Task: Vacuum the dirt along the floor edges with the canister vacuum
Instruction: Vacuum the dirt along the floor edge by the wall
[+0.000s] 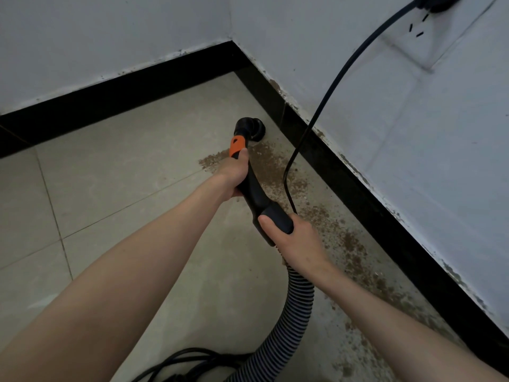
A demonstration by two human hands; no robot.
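Both forearms reach forward from the near edge, and between them the ribbed hose (pixel 292 307) curls up off the floor into the black wand handle (pixel 257 199). The right hand (pixel 292 238) is wrapped around the thick near end of that handle where the hose joins, thumb laid across the top; the left hand (pixel 234 175) grips farther along, just behind the orange collar (pixel 237 146). Beyond it the round black nozzle (pixel 252 129) sits down on the floor (pixel 115 183), close to the far-right skirting near the corner. The handle looks like rigid moulded plastic, light enough to steer, and two spaced grips give good leverage for pressing the head flat; the hose is soft and springy and will likely drag and tug sideways, so the rear grip should take that pull. Brown gritty dirt (pixel 349 244) lies in a band along the right-hand skirting (pixel 366 197), from just near of the nozzle back toward the near right. A black power cord (pixel 327 97) hangs from a wall socket (pixel 435 2) at far right, passing just beside the right hand, and could snag the wand; more cord is coiled at the near edge (pixel 179 365). Pale tiles look smooth and dusty; white walls (pixel 110 37) meet in a corner above black skirting.
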